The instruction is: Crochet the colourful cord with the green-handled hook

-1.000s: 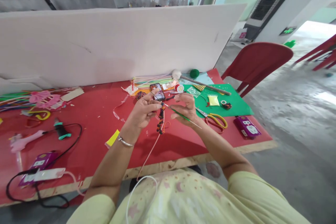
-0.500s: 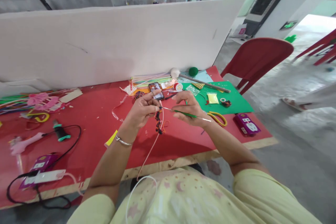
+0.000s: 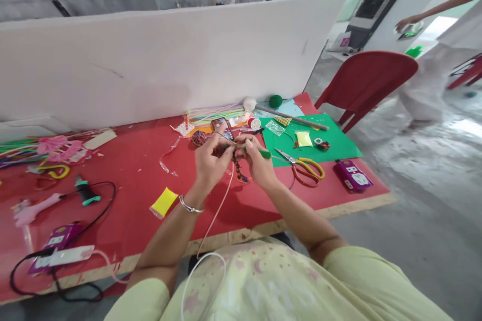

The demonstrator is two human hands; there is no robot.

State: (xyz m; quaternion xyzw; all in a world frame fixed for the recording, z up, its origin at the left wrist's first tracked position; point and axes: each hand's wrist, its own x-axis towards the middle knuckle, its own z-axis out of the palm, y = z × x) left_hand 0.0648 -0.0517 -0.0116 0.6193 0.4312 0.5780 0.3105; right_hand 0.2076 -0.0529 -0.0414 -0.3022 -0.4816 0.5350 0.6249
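The dark, orange-flecked yarn strip (image 3: pixel 240 173) hung from between the fingertips of both hands, on the near side of the phone (image 3: pixel 225 131), its loose end beside the right hand (image 3: pixel 259 161). The left hand (image 3: pixel 211 161) pinched the strip's upper end, thumb and index finger pressed together and the other fingers curled under. The right hand closed around the green-handled hook (image 3: pixel 265 154), its fingertips nearly meeting those of the left; the hook lay almost level, its handle sticking out to the right.

Both forearms reached forward from the near edge and slanted inward, the left wrist wearing a silver bracelet (image 3: pixel 190 206). Nearer than the phone, a yellow packet (image 3: pixel 164 201) lay to its left on the red tabletop (image 3: pixel 139 160), and open scissors (image 3: pixel 307 168) to its right. A yarn ball (image 3: pixel 199 138) sat just left of the phone, and a red-and-white spool (image 3: pixel 254 123) near its right side.
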